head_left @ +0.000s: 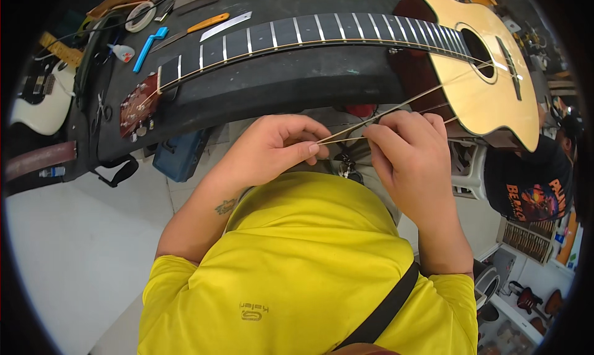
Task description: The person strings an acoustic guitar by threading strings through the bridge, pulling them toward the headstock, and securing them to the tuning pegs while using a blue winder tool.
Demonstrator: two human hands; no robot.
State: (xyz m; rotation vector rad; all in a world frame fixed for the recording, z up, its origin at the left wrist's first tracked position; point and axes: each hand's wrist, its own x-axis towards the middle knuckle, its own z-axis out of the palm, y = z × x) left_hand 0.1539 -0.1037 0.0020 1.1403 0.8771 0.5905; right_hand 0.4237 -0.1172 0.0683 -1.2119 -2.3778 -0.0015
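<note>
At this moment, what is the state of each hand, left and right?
Left hand: closed, thumb and finger pinching thin strings.
Right hand: fingers curled at the strings; whether it grips them cannot be told.

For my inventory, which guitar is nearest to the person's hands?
The acoustic guitar with the pale top; the white guitar, far left, and dark red ones, lower right, are farther.
</note>
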